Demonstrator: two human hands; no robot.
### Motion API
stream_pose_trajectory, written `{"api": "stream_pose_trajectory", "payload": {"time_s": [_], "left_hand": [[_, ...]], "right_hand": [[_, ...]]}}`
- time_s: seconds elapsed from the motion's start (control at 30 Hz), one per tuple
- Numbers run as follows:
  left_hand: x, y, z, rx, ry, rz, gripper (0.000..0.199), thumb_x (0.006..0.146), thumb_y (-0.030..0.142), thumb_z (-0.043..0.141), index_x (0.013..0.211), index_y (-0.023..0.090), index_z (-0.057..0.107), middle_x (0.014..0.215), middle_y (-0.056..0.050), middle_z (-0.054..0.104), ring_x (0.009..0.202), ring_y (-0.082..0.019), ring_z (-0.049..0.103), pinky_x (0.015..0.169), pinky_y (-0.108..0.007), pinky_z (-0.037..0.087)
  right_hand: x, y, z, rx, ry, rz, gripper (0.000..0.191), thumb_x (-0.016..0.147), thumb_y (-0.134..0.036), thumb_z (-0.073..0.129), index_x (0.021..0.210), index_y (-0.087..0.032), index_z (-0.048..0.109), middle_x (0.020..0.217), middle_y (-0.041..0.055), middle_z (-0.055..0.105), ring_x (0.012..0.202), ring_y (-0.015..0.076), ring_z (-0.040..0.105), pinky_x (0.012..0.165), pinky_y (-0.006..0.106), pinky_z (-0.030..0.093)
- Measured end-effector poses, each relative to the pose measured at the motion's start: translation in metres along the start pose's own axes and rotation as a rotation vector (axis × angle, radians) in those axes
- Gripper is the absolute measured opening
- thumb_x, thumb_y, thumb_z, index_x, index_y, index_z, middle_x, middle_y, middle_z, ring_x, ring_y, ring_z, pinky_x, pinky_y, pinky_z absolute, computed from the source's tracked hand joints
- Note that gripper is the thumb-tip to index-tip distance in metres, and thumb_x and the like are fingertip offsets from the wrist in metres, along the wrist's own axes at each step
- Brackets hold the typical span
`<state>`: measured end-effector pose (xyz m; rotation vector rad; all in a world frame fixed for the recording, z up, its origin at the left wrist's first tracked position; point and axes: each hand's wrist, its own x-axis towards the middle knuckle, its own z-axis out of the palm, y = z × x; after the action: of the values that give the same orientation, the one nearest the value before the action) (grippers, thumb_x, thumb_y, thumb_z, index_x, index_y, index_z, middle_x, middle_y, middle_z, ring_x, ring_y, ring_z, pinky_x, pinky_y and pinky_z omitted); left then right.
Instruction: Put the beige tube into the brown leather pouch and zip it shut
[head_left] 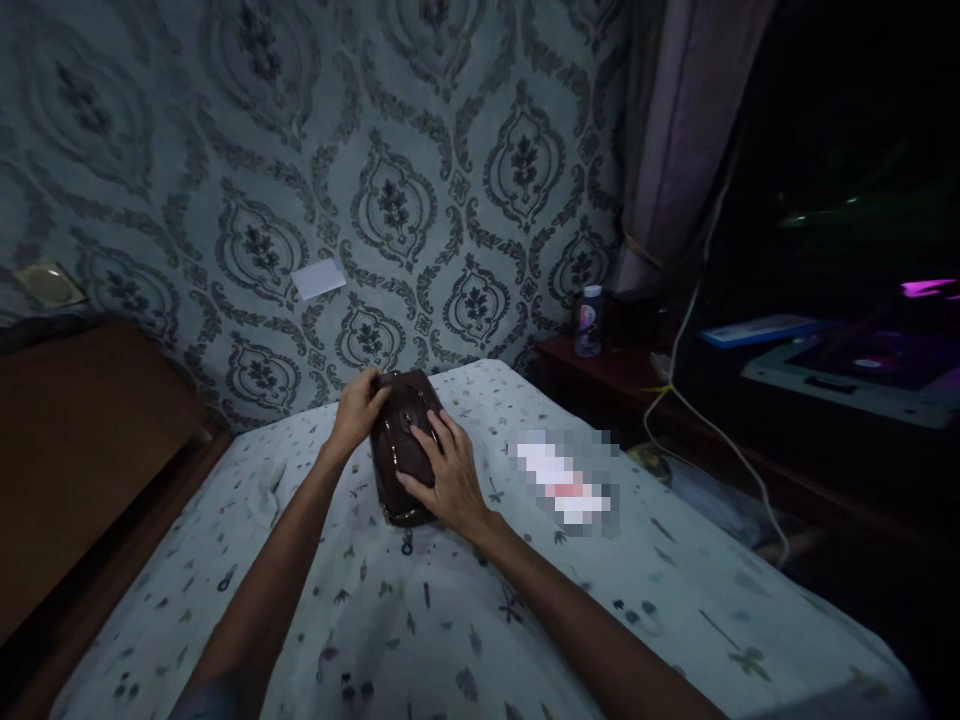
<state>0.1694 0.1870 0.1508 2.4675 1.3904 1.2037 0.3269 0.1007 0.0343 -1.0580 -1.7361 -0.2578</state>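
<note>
Fingers of right hand [450, 480] spread flat on dark, smooth, boxy bag [409, 455], frame centre; left hand [358, 412] grips its far end.

A dark brown handbag [406, 452] with gold-toned chain [392, 440] along it is lying on the patterned white sheet [420, 620], its long sides running near to far, and a small fitting [407, 420] is showing on its upper face.

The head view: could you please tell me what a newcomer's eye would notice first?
Probably the dark brown handbag with gold-coloured trim, on the leaf-print sheet, the left hand at its far corner and the right hand spread across it. Next, perhaps, the damask-patterned wallpaper behind, and the magenta glow at far right.
</note>
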Motion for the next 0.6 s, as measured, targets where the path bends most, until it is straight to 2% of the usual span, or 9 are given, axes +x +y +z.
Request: {"api": "stream_pose_trajectory", "payload": {"time_s": [0.13,0.33,0.5,0.6], "left_hand": [[0.005,-0.007,-0.004,0.250,-0.029,-0.084,0.017,0.090,0.027,0.054,0.089,0.018,0.069,0.083,-0.006,0.070,0.079,-0.021,0.062,0.073,-0.030,0.043],[-0.004,-0.004,-0.003,0.343,-0.025,-0.096,0.021,0.091,0.021,0.049,0.084,0.018,0.069,0.083,-0.007,0.071,0.080,-0.022,0.062,0.071,-0.029,0.041],[-0.018,0.006,-0.007,0.405,-0.038,-0.001,0.018,0.091,0.018,0.048,0.086,0.019,0.066,0.090,-0.006,0.070,0.089,-0.022,0.061,0.077,-0.031,0.043],[-0.032,0.016,-0.014,0.444,-0.085,0.080,0.017,0.093,0.020,0.047,0.086,0.020,0.063,0.090,-0.006,0.068,0.090,-0.022,0.060,0.078,-0.032,0.045]], "right_hand": [[-0.001,0.001,0.002,-0.013,0.015,-0.014,0.062,0.088,-0.051,0.063,0.138,-0.017,0.052,0.151,0.0187,0.041,0.144,0.0356,0.031,0.113,0.059,0.034],[-0.002,0.003,0.003,-0.009,0.000,-0.013,0.069,0.083,-0.055,0.068,0.139,-0.018,0.051,0.152,0.0186,0.040,0.144,0.0360,0.031,0.114,0.059,0.033],[-0.001,0.002,0.004,-0.009,-0.008,-0.002,0.067,0.085,-0.055,0.066,0.138,-0.017,0.051,0.151,0.0181,0.040,0.144,0.0361,0.031,0.114,0.058,0.034],[-0.001,0.002,0.004,0.004,-0.008,0.001,0.069,0.086,-0.057,0.063,0.141,-0.017,0.049,0.151,0.0182,0.040,0.144,0.0364,0.030,0.114,0.059,0.034]]}}
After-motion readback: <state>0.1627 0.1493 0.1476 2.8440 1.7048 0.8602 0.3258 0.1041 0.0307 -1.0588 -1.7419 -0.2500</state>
